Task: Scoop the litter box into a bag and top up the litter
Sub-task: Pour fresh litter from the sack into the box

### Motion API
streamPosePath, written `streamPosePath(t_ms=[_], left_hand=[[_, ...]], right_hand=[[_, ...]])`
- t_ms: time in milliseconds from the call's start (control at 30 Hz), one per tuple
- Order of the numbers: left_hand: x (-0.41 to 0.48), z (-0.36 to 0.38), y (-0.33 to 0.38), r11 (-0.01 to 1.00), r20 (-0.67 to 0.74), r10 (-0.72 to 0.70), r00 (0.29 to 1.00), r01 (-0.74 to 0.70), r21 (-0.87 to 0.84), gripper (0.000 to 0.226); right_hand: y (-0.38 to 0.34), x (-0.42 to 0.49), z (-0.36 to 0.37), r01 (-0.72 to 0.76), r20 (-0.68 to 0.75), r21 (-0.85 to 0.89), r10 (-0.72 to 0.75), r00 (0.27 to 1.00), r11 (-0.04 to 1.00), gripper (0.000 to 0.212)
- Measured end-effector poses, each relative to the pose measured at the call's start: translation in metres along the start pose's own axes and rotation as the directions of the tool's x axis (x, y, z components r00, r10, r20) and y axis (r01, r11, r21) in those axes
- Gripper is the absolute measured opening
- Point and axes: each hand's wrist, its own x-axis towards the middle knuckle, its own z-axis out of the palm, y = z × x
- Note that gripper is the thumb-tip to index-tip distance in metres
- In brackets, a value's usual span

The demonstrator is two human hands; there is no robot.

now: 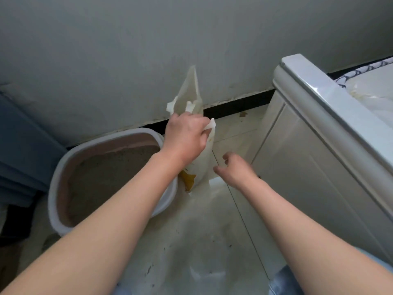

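Note:
A white litter bag with a yellow mark low on its front stands upright on the floor by the wall. My left hand grips its crumpled upper part. My right hand hovers just right of the bag's lower half, fingers loosely curled and holding nothing. Left of the bag sits the litter box, white-rimmed with a pinkish inner wall and grey-brown litter inside. My left forearm crosses over the box's right rim.
A white cabinet stands close on the right. A grey wall with a dark skirting runs behind the bag. A blue panel leans at far left. The pale tiled floor shows dirt specks.

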Motion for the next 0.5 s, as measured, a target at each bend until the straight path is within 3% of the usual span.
streamPosePath(t_ms=[167,267,333,400,467,500], left_hand=[[-0.014,-0.019,0.016,0.993,-0.117,0.118,0.986,-0.117,0.019,0.045],[-0.019,-0.021,0.025,0.975,-0.131,0.221,0.967,-0.219,0.029,0.042],[-0.026,-0.014,0.030,0.961,-0.116,0.277,0.954,-0.276,0.023,0.044],[-0.031,-0.005,0.038,0.956,-0.106,0.295,0.950,-0.292,0.040,0.035],[-0.031,-0.004,0.051,0.957,-0.116,0.286,0.951,-0.276,0.090,0.011],[-0.032,-0.005,0.061,0.954,-0.155,0.296,0.943,-0.283,0.098,0.017]], right_hand=[[0.001,-0.007,0.046,0.007,0.019,0.086,-0.009,1.000,0.996,0.061],[0.021,-0.018,0.077,-0.107,-0.027,0.194,0.114,0.993,0.975,0.062],[0.034,-0.024,0.087,-0.141,-0.091,0.204,0.162,0.983,0.969,0.049],[0.046,-0.025,0.094,-0.142,-0.098,0.148,0.157,0.983,0.979,0.036],[0.054,-0.026,0.089,-0.168,-0.053,0.115,0.175,0.983,0.979,0.033],[0.051,-0.029,0.084,-0.177,-0.029,0.113,0.181,0.983,0.978,0.032]])
